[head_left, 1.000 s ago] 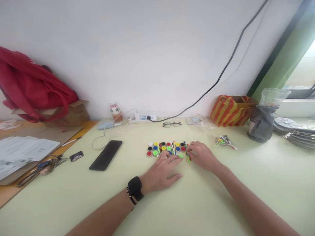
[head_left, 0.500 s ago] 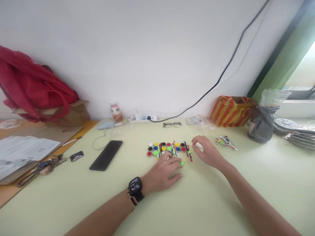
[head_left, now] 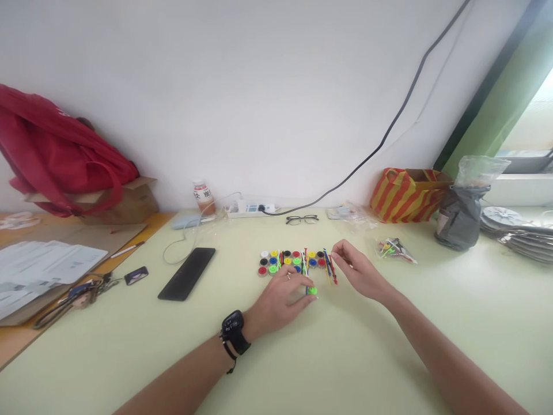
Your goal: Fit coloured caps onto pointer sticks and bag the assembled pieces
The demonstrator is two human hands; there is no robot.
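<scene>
Disc (head_left: 311, 291), green, pinched between left fingers (head_left: 302, 280); cannot tell whether right fingers (head_left: 342, 264) hold anything.

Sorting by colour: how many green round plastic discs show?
3 green discs: one in the left group, one in the middle group, one held by the left hand, which may hide more.

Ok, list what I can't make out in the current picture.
Head view, now:
Any colored discs under the left hand: the hand covers that spot.
Whether the right hand pinches anything small: its own curl hides the grip.
Writing on the papers: too small and blurred; the left edge cuts the sheets off.
Watch display: too small to read.
Striped bag contents: hidden by its front.
</scene>
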